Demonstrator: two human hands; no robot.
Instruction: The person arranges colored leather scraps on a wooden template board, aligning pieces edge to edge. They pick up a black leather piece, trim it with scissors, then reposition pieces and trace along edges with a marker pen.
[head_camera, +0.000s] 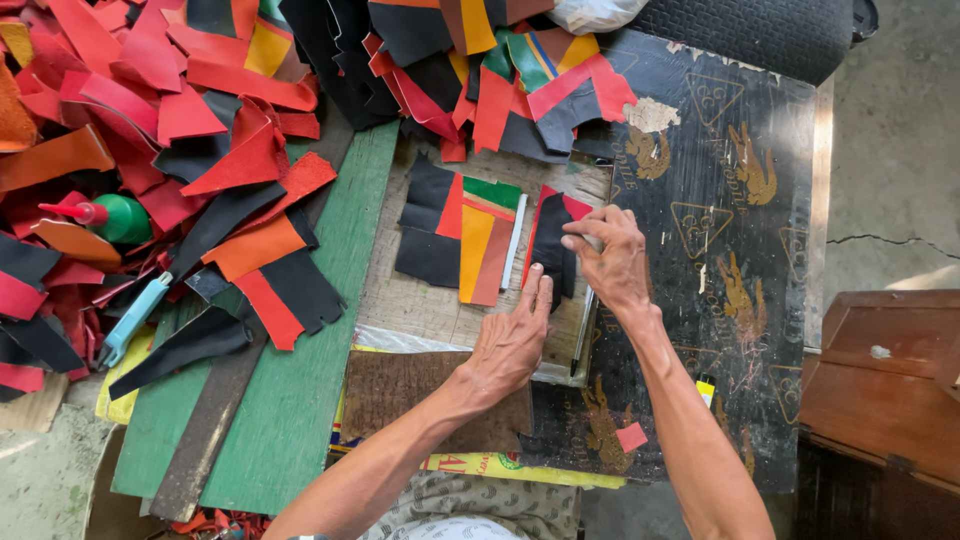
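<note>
Seen from above at a cluttered desk (300, 400): left hand (512, 340) spread flat, fingers released, pressing down the lower edge of a small black-and-red leather piece (551, 245) to keep it from sliding on the worn cutting board (420, 300). Right hand (610, 255) pinched around a slim tool, mostly hidden in the fingers, its kind unclear, at the piece's right side. Just to the left, apart from the hands, a sewn patch of black, orange, red and green leather (460, 235), laid flat within easy reach. Heaped along the desk's far edge, red, black and orange offcuts (160, 110), with a green glue bottle (118, 217) and a blue-handled cutter (135, 318) among them. Dark printed sheet (730, 200) under the right forearm.
</note>
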